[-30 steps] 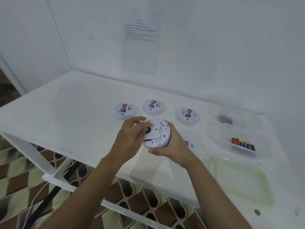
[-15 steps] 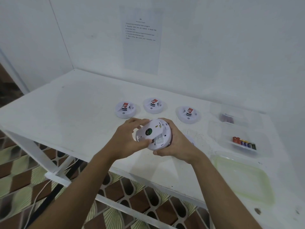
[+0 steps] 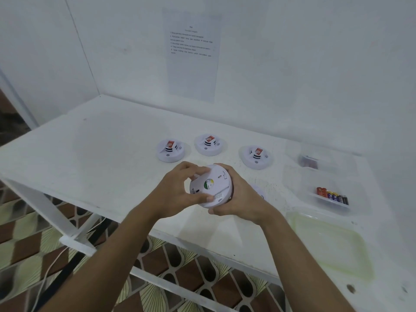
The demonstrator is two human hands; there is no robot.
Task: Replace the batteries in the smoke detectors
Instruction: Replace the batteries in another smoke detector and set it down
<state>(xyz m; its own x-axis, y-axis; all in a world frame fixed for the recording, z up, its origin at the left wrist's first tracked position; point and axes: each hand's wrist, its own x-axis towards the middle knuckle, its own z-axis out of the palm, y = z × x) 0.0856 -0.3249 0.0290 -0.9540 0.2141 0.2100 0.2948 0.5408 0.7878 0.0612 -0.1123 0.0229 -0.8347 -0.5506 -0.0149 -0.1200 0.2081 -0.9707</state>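
I hold a round white smoke detector (image 3: 212, 184) above the white table (image 3: 101, 154), its back tilted up toward me with a green-yellow sticker showing. My left hand (image 3: 177, 190) grips its left rim with thumb below and fingers on top. My right hand (image 3: 238, 197) cups its right side and underside. Three more white detectors stand face up at the back: a left detector (image 3: 170, 150), a middle detector (image 3: 210, 144) and a right detector (image 3: 256, 156), each with a red-tagged centre. Part of another detector (image 3: 258, 191) shows behind my right hand.
A clear tray (image 3: 360, 194) at the right holds several batteries (image 3: 332, 195). Behind it a clear box (image 3: 337, 158) holds a dark item (image 3: 308, 161). A pale green lid (image 3: 331, 246) lies at the front right. A printed sheet (image 3: 192, 52) hangs on the back wall.
Both hands have raised the held detector off the table and turned it, so its back now faces me more squarely. My left hand shifted from on top to gripping the left rim.
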